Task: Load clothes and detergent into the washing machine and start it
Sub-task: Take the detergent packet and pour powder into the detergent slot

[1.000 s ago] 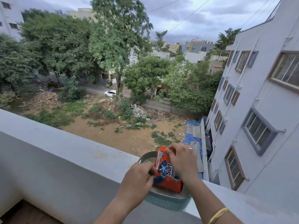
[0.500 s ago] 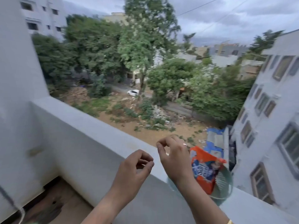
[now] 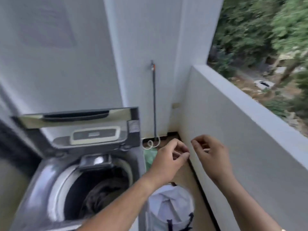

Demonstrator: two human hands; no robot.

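Both hands, left (image 3: 168, 157) and right (image 3: 210, 155), pinch loosely (contents unclear, blurred); washing machine (image 3: 80, 172) at 7 o'clock stands lid-up, clothes (image 3: 101, 195) inside, awaiting detergent.

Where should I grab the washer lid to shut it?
Grip the lid by the dark recessed handle slot along its top edge, reaching from the front, over the tub. The lid stands open and upright behind the opening, so that edge is highest and freest. Neither the left hand nor the right hand visibly holds anything.
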